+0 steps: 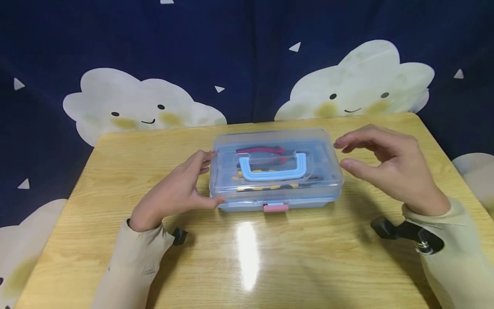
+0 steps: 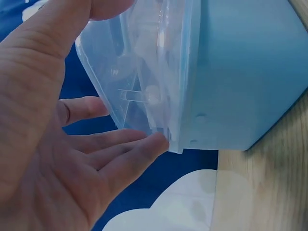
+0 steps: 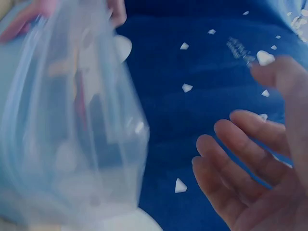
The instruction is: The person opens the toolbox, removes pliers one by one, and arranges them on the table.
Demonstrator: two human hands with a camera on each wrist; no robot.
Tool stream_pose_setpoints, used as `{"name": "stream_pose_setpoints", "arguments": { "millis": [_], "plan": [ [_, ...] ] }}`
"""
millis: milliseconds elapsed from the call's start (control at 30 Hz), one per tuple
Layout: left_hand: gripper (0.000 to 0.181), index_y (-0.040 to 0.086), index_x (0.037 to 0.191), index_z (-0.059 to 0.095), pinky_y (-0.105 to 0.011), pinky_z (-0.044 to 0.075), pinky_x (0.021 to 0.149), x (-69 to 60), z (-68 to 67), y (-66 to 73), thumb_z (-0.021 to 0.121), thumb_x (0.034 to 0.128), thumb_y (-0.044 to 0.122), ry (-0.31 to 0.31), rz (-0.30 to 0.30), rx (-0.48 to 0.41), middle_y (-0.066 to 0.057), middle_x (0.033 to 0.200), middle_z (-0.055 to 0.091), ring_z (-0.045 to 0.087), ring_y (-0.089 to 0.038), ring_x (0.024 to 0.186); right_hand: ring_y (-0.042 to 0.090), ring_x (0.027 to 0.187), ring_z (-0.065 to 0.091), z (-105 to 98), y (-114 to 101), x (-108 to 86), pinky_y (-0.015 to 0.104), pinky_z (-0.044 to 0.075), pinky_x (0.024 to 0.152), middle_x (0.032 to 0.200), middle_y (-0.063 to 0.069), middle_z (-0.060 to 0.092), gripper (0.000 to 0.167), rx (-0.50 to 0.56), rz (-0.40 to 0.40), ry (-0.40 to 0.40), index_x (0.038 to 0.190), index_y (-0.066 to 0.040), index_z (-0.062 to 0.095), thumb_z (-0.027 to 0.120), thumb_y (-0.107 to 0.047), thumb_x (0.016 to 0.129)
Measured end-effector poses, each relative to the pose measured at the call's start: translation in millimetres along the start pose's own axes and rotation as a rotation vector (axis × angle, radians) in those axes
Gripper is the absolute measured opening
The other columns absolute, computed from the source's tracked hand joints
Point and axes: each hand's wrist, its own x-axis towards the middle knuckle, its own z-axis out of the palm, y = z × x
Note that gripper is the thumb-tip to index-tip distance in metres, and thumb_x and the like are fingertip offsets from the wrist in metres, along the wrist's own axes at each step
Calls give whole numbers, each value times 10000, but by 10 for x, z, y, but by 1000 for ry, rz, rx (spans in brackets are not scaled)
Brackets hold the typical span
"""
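A plastic toolbox (image 1: 275, 193) with a clear lid and a light blue base sits on the table. Its light blue handle (image 1: 273, 175) lies flat on the lid, and a pink latch (image 1: 275, 208) is at the front. Through the lid show red-and-black tool handles (image 1: 260, 149) and yellow-and-black ones below them. My left hand (image 1: 175, 189) grips the left end of the box, thumb at the front corner and fingers (image 2: 139, 154) against the lid's edge farther back. Off the right end, my right hand (image 1: 393, 165) hovers apart from the box, fingers loosely bent and holding nothing.
The wooden table (image 1: 208, 266) ends at a dark blue cloth (image 1: 247, 60) printed with white clouds. A black wrist mount (image 1: 409, 234) juts from the right sleeve, and a smaller black piece (image 1: 179, 236) from the left one.
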Motion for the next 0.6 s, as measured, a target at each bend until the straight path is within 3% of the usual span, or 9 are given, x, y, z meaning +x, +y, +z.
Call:
{"name": "stream_pose_setpoints", "arguments": {
  "millis": [167,400,600],
  "plan": [
    [859,29,1431,402,-435,520,1154,-15,26,-26,879,808,380,46,45,0,-177,1612,424,596,-331,1374,67,1154,655,-24,144,26,121,537,966,1270,-4,719,677,-274,-30,-87,1208,7,728,879,191,574],
    [845,60,1419,416,-412,535,1141,-17,30,-16,875,809,422,49,55,3,-155,1610,434,604,-302,1366,102,1360,538,-7,339,14,119,469,1074,1452,61,602,805,-297,-22,-87,1306,4,681,925,104,546],
    [773,93,1354,441,-414,545,1127,-25,35,-32,877,808,424,47,47,-10,-159,1606,445,630,-304,1341,33,1528,316,-28,445,20,14,352,1127,1676,24,348,1139,-371,70,-221,1535,-164,506,1016,-36,525]
  ]
}}
